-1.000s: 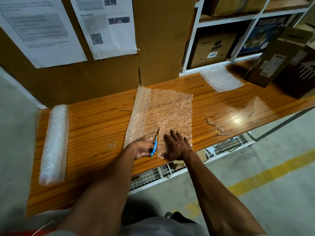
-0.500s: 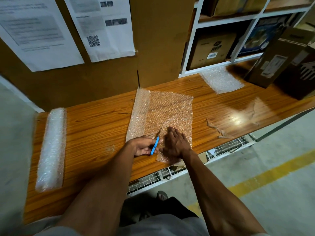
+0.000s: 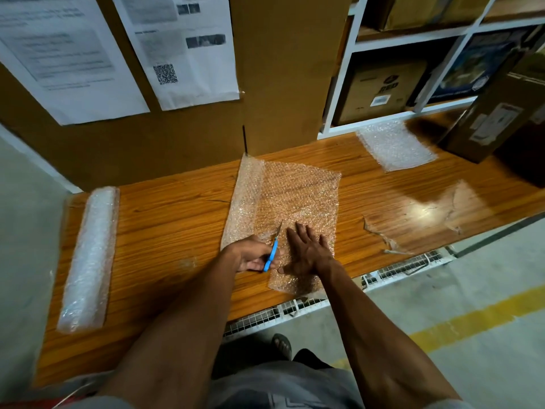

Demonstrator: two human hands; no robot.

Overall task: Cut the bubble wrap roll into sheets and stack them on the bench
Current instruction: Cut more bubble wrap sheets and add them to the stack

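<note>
Bubble wrap (image 3: 290,196), clear and crinkled, lies partly unrolled across the middle of the wooden bench (image 3: 165,219), its still-rolled part along the left side and its near corner reaching the bench's front edge. The left hand (image 3: 253,255) has its fingers curled round the blue handle of a pair of scissors (image 3: 272,252), blades pointing away from the person and into the wrap. Just beside it, the right hand (image 3: 309,250) lies flat on the sheet, fingers straight and slightly spread, pressing the wrap down. A second roll of bubble wrap (image 3: 88,258) rests well apart at the left end of the bench. A stack of cut sheets (image 3: 395,144) sits far back on the right, near a cardboard box (image 3: 489,113) and the white shelving (image 3: 413,42).
</note>
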